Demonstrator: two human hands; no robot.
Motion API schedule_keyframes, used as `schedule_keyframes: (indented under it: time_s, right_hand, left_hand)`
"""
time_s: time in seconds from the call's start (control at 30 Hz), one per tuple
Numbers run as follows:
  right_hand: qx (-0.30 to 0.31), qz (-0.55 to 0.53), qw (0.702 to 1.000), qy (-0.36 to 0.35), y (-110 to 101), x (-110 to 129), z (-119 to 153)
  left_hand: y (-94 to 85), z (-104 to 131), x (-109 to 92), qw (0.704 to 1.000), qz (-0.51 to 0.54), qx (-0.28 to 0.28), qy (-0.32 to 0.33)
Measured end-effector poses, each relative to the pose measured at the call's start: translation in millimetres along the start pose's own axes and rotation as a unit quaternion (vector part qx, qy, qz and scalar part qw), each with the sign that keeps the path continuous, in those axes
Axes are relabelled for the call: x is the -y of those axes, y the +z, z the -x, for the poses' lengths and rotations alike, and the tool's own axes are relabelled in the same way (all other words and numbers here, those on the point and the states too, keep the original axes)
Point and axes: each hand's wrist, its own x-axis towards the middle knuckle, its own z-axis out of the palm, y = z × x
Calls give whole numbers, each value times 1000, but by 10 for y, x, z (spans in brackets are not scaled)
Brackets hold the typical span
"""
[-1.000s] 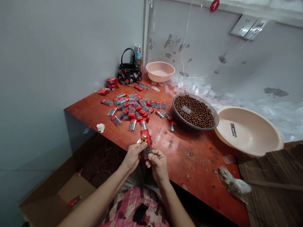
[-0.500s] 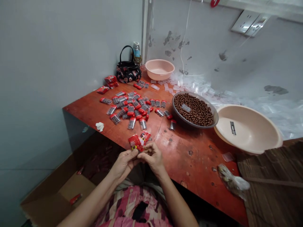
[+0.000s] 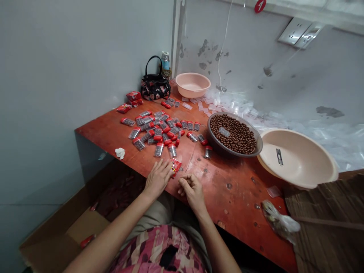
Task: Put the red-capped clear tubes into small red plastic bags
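My left hand (image 3: 157,179) lies palm down at the table's front edge, fingers stretched out flat. Its fingertips reach the left side of a small red printed packet (image 3: 176,165) and cover part of it. Anything beneath the palm is hidden. Just right of the packet is my right hand (image 3: 192,192), thumb and fingers curled together; whether they hold something small cannot be seen. Beyond both hands lies a pile of small clear containers with red lids (image 3: 157,132), filled with dark brown balls. Several stand apart at the pile's right.
A grey basin of brown balls (image 3: 233,132) holds a clear plastic piece (image 3: 224,131). Right of it sits a cream basin (image 3: 301,159). Behind are a pink basin (image 3: 193,91), handbag (image 3: 155,89) and clear plastic pieces (image 3: 273,117). Below left is a cardboard box (image 3: 85,223).
My hands were together over red packets at the table edge. They have parted: the left flattened and moved forward, the right shifted right. One packet is no longer visible.
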Motion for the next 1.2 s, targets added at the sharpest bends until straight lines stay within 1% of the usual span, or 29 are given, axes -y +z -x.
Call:
schedule_keyframes:
  time_s: [0.07, 0.1, 0.2, 0.3, 0.37, 0.43, 0.53, 0.57, 0.63, 0.67, 0.73, 0.8, 0.83, 0.87, 0.9, 0.93, 0.97, 1.0, 1.03, 1.07, 1.1, 1.13, 1.2]
  right_hand:
    - [5, 16, 1000, -5, -23, 0, -5]
    - [6, 25, 1000, -9, -35, 5, -17]
    - [-10, 65, 997, -35, -52, 37, -99]
    - [-38, 111, 991, -62, -6, 66, -225]
    - [-56, 141, 986, -72, 49, 70, -304]
    - [-66, 149, 984, -77, 95, 64, -361]
    - [-65, 97, 991, -68, 103, 59, -404]
    - [-59, 73, 994, -62, 87, 63, -410]
    - [-26, 35, 998, -50, 38, 82, -419]
    - [0, 24, 999, -45, 9, 96, -425]
    - [57, 27, 997, -42, -52, 133, -444]
    - [101, 70, 991, -43, -124, 187, -486]
    - [103, 113, 987, -47, -169, 223, -518]
    - [83, 170, 980, -55, -223, 264, -560]
    - [41, 239, 968, -62, -286, 310, -611]
    - [-22, 315, 946, -67, -358, 356, -672]
    - [-98, 390, 913, -64, -436, 401, -741]
    - [-164, 451, 876, -44, -516, 439, -815]
    - [-210, 492, 845, -13, -594, 469, -892]
    - [-233, 513, 826, 21, -664, 489, -968]
    - [-238, 519, 820, 39, -722, 500, -1037]
    - [-234, 519, 821, 52, -766, 502, -1094]
    - [-206, 503, 838, 52, -801, 488, -1153]
  left_hand:
    - [83, -70, 109, 997, -66, 12, 40]
    - [110, -79, 156, 995, -82, 10, 53]
    - [151, -62, 231, 994, -88, -7, 71]
    - [163, -41, 206, 995, -68, -19, 69]
    - [161, -21, 134, 998, -27, -27, 51]
    - [149, 12, 22, 998, 36, -34, 26]
    - [96, 61, -164, 992, 118, -35, -12]
    - [69, 66, -212, 989, 141, -41, -34]
    - [9, 50, -266, 975, 187, -49, -105]
    - [-17, 31, -273, 968, 204, -35, -141]
    - [-49, -14, -262, 957, 220, 33, -187]
    - [-48, -45, -241, 943, 237, 107, -208]
    - [-36, -50, -234, 933, 255, 128, -221]
    - [-21, -49, -229, 921, 276, 135, -239]
    - [-4, -44, -226, 910, 296, 130, -258]
    - [12, -36, -223, 902, 312, 117, -275]
    - [26, -28, -219, 895, 325, 96, -290]
    - [36, -22, -213, 888, 337, 72, -303]
    - [42, -18, -206, 881, 350, 47, -314]
    - [44, -18, -199, 872, 366, 25, -323]
    - [41, -21, -193, 862, 383, 7, -333]
    - [34, -28, -188, 850, 402, -8, -341]
    - [13, -47, -187, 823, 443, -36, -354]
